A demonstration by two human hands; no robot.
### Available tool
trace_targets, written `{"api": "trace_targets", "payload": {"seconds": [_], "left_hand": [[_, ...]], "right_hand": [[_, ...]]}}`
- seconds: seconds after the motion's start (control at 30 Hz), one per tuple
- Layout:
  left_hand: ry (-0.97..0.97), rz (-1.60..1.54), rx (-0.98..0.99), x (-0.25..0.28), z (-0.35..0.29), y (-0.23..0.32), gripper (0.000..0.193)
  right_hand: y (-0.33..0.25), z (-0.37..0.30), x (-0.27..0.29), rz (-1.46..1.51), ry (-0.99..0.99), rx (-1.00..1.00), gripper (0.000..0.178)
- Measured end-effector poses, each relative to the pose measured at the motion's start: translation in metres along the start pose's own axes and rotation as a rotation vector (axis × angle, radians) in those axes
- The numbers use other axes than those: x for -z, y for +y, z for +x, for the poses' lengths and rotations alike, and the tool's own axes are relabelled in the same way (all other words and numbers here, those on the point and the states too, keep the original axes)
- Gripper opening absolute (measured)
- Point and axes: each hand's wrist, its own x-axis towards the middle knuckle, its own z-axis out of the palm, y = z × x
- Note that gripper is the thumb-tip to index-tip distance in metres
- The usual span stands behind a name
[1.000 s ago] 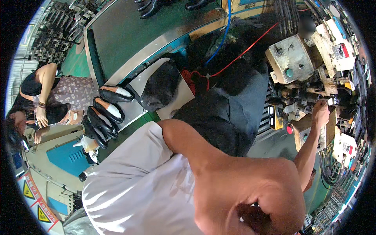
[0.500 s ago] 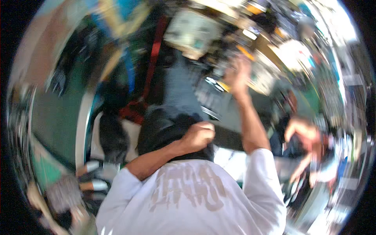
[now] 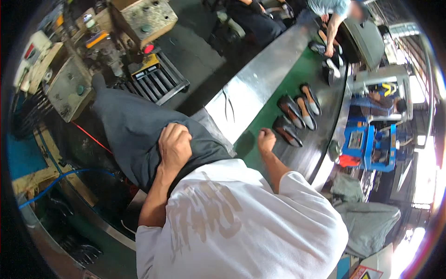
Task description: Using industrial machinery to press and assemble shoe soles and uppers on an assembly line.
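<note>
Four dark shoes (image 3: 299, 114), with tan and pale linings showing, lay in a close, slanting row on the long green worktop (image 3: 297, 74), in front of you and to your right. The nearest sat just beyond your right hand (image 3: 266, 141), with a gap between them. That hand was clenched, fingers curled in and thumb on top, above the worktop's near part; whether anything was hidden inside it, I could not tell. Your left hand (image 3: 174, 144) was curled in a loose fist over your dark grey trousers (image 3: 134, 121), knuckles up — the inside of that grip was hidden too, and contact with the cloth could not be judged. A bright metal ledge (image 3: 260, 69) ran along the worktop's near side, and a thin dark strip (image 3: 229, 104) lay on it. Farther along, a co-worker in a light blue top (image 3: 327, 7) reached down, one hand (image 3: 329, 50) at another cluster of shoes (image 3: 333, 69). Over to your left stood machinery with a worn control box (image 3: 148, 18), a red button (image 3: 148, 49) near its lower edge and a black roller rack (image 3: 160, 81) close by; a blue hose (image 3: 74, 172) curved across lower down. Past the worktop, to the right, stood a blue-framed machine (image 3: 367, 144), with a grey cloth cover (image 3: 367, 228) nearer you.
</note>
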Motion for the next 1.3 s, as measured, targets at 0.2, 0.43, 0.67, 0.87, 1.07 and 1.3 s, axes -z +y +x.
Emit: {"api": "trace_targets", "payload": {"seconds": [0.2,0.43,0.67,0.87,1.07,1.3], "left_hand": [[-0.042,0.024,0.034,-0.017,0.004,-0.011,0.012],[-0.228,-0.067,0.206,-0.030,0.034,-0.031,0.014],[-0.411,-0.294,0.430,-0.075,0.073,-0.055,0.014],[-0.523,-0.604,0.558,-0.147,0.117,-0.072,0.026],[-0.523,-0.723,0.595,-0.153,0.157,-0.079,0.054],[-0.086,-0.415,0.472,-0.046,0.171,-0.129,0.040]], "right_hand": [[0.147,0.025,0.070,-0.559,-0.009,-0.423,0.089],[0.156,0.131,0.091,-0.617,-0.423,-0.263,0.118],[0.153,0.079,0.057,-0.079,-0.455,-0.303,0.128],[0.089,0.039,-0.008,0.157,-0.071,-0.488,0.117],[-0.122,0.078,0.016,0.860,-0.430,-0.459,0.100],[-0.340,0.040,0.009,0.723,-0.945,0.087,0.102]]}}
